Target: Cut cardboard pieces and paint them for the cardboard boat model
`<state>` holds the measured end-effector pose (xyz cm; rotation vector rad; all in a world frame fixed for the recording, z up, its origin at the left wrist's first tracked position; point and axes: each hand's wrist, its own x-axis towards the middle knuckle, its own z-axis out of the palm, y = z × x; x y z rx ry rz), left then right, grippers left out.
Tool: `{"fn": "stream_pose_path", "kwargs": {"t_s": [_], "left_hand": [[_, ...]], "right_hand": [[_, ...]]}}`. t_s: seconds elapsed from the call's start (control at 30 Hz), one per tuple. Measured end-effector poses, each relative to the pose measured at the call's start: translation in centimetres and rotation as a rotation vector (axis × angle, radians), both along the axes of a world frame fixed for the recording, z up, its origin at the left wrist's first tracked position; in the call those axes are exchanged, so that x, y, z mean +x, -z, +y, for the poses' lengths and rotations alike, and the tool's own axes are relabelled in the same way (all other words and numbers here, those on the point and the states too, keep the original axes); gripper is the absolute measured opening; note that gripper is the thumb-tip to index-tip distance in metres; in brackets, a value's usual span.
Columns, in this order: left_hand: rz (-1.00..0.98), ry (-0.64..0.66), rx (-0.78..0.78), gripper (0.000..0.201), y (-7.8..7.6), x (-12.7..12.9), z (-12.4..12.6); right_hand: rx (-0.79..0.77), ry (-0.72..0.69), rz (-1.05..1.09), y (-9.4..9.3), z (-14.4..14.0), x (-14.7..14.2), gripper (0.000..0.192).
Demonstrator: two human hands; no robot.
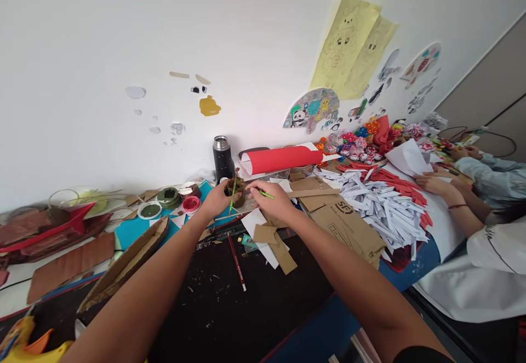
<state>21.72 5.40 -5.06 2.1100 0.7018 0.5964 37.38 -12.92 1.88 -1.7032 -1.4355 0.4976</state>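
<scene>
My left hand (217,200) reaches to the table's back edge, its fingers closed on the near-left side of a small brownish jar (239,197). A green-handled brush (233,194) stands tilted in front of or in that jar; I cannot tell which. Just right of the jar, my right hand (271,201) pinches a thin green paintbrush (266,194), whose tip end points toward the jar. Left of my left hand sit open paint pots: a red one (191,205), a dark green one (168,197) and a lighter green lid (150,210).
A black flask (222,160) stands behind the jar. Red corrugated card (283,159) lies rolled to its right. Cardboard pieces (341,220), a red pencil (236,261) and a cardboard boat shape (125,264) lie around. Folded white paper pieces (373,204) are heaped near another person's hands (438,185).
</scene>
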Motion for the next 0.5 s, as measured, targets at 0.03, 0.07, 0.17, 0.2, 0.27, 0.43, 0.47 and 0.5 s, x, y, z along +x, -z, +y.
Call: {"fn": "stream_pose_path", "kwargs": {"t_s": [0.03, 0.07, 0.17, 0.2, 0.27, 0.43, 0.47, 0.5], "left_hand": [[-0.007, -0.003, -0.006, 0.055, 0.0, 0.0, 0.0], [-0.015, -0.004, -0.013, 0.057, 0.1, 0.0, -0.1], [-0.039, -0.001, -0.036, 0.062, 0.2, 0.1, -0.2], [-0.046, 0.003, -0.043, 0.062, 0.2, 0.1, -0.2], [-0.056, 0.012, -0.053, 0.062, 0.2, 0.0, -0.2], [-0.078, -0.001, -0.064, 0.076, 0.0, -0.5, -0.2], [-0.082, -0.018, -0.060, 0.081, -0.1, -0.7, -0.2], [-0.085, -0.039, -0.053, 0.084, -0.3, -1.0, -0.1]], "right_hand": [[0.005, 0.002, 0.057, 0.0, -0.3, 0.0, 0.023], [0.008, 0.001, 0.116, 0.1, -0.5, 0.1, 0.021], [0.033, 0.022, 0.363, 0.5, -0.8, 0.1, 0.017], [0.046, 0.039, 0.447, 0.6, -0.7, 0.1, 0.017], [0.072, 0.071, 0.563, 0.8, -0.6, 0.2, 0.024], [0.111, 0.089, 0.664, 0.6, -0.5, 0.3, 0.045], [0.113, 0.084, 0.680, 0.5, -0.6, 0.2, 0.048], [0.115, 0.078, 0.695, 0.4, -0.6, 0.2, 0.050]]}}
